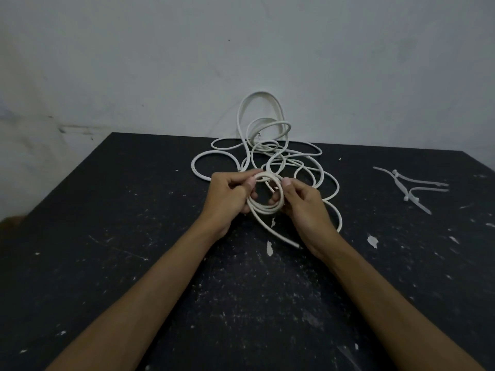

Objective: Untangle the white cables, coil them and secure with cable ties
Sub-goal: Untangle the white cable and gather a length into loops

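A small coil of white cable (263, 208) is held upright between both hands above the black table (107, 236). My left hand (230, 195) pinches the coil's left side, thumb on top. My right hand (302, 204) pinches its right side. One loose cable end (284, 241) trails from the coil down onto the table toward me. Behind the hands lies the tangled heap of white cable (267, 148), with tall loops leaning against the wall. Several white cable ties (412, 186) lie on the table to the right.
A pale grey wall (241, 49) stands right behind the table's far edge. White paint flecks and chips (372, 241) dot the black tabletop. A brownish object (13, 220) shows at the left edge beside the table.
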